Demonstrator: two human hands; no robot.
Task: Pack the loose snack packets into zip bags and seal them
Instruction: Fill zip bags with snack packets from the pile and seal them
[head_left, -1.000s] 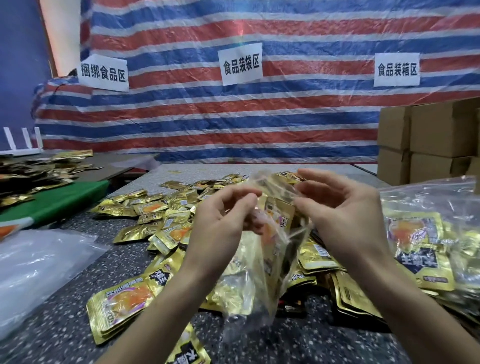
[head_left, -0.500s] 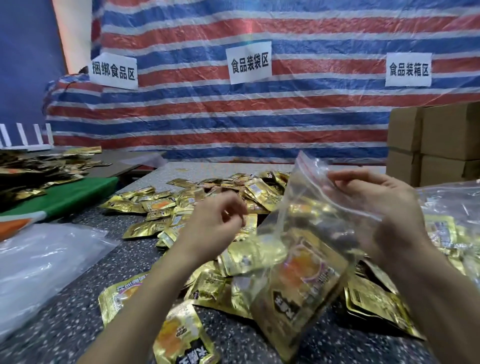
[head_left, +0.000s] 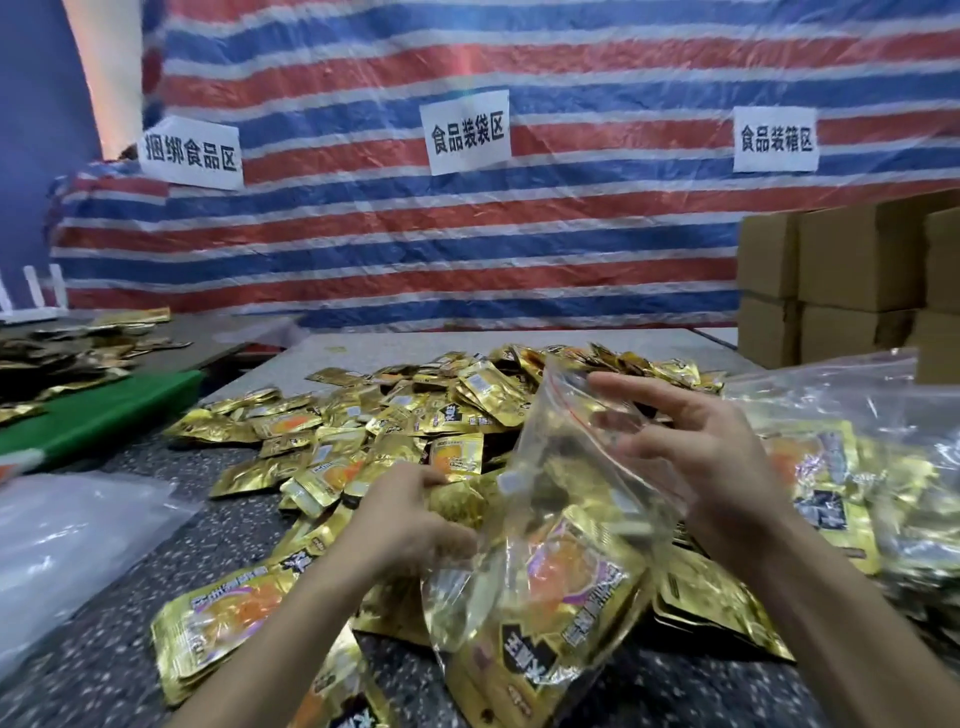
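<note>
Your right hand (head_left: 727, 467) pinches bag (head_left: 571, 493) loosely; left hand (head_left: 405, 525) grasps packet (head_left: 460, 501). Slack grip: mouth sags, contents spill.

Hands: 2, left hand (head_left: 410, 525) and right hand (head_left: 711, 457) | zip bag (head_left: 566, 467) held up: 1 | snack packets (head_left: 395, 415): loose heap, too many to count | paper signs (head_left: 466, 131): 3 | cardboard boxes (head_left: 857, 254): at least 4 | green board (head_left: 104, 410): 1
</note>
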